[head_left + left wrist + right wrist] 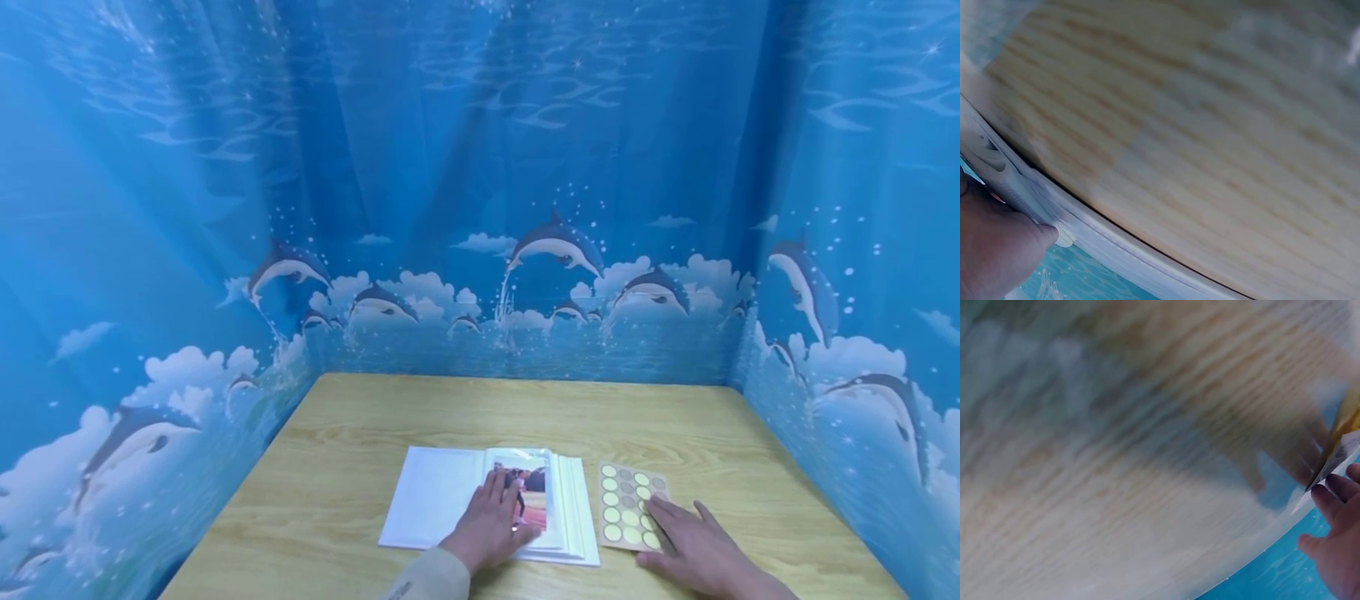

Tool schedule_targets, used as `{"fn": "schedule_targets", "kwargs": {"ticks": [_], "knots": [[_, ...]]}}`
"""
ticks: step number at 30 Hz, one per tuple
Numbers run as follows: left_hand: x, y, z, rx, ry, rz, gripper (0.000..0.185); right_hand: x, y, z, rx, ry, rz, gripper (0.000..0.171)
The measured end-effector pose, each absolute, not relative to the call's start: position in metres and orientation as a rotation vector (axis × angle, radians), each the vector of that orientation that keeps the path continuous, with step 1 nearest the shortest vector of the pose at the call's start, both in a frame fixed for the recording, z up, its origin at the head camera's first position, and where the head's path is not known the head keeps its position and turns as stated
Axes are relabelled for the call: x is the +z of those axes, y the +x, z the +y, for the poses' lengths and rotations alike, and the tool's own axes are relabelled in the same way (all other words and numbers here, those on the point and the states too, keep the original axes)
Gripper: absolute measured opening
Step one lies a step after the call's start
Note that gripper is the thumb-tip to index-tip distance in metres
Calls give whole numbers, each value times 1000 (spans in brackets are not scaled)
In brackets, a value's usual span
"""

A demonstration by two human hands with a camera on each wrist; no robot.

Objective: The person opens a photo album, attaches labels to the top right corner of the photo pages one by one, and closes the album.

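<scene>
A white photo album (438, 492) lies spread out on the wooden table. Its right-hand page carries a photo (534, 500) of a person on reddish ground, under a glossy clear sleeve. Across that photo rests my left hand (491, 521), fingers extended and covering its left part; the thumb and the album's page edges (1122, 250) show in the left wrist view. Right of the album is a brown sheet of pale yellow round stickers (628, 517), with several spots bare. My right hand (693, 542) touches the sheet's right side with outstretched fingers, hiding some stickers.
The wooden table (337, 433) has rounded far corners and shows a glossy reflection in the wrist views. Blue curtains (450, 167) printed with dolphins and clouds hang behind it and along both sides.
</scene>
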State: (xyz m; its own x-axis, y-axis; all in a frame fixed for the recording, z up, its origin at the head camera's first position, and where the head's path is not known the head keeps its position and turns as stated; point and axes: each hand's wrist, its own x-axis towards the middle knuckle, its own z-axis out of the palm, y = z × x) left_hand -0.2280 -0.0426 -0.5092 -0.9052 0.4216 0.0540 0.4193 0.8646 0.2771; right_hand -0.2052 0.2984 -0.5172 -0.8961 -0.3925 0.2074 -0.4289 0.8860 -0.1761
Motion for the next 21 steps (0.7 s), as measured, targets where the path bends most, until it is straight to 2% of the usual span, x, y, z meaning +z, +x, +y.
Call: {"fn": "schedule_targets", "kwargs": {"ticks": [6, 11, 17, 21], "knots": [[-508, -228, -43, 425, 695, 3037, 83, -515, -211, 298, 204, 727, -2819, 69], [-506, -228, -43, 427, 695, 3032, 83, -515, -214, 296, 156, 706, -2780, 61], [-503, -225, -42, 451, 696, 3026, 82, -520, -217, 295, 187, 611, -2810, 63], [-505, -225, -42, 479, 699, 3023, 83, -522, -215, 296, 234, 540, -2852, 79]]}}
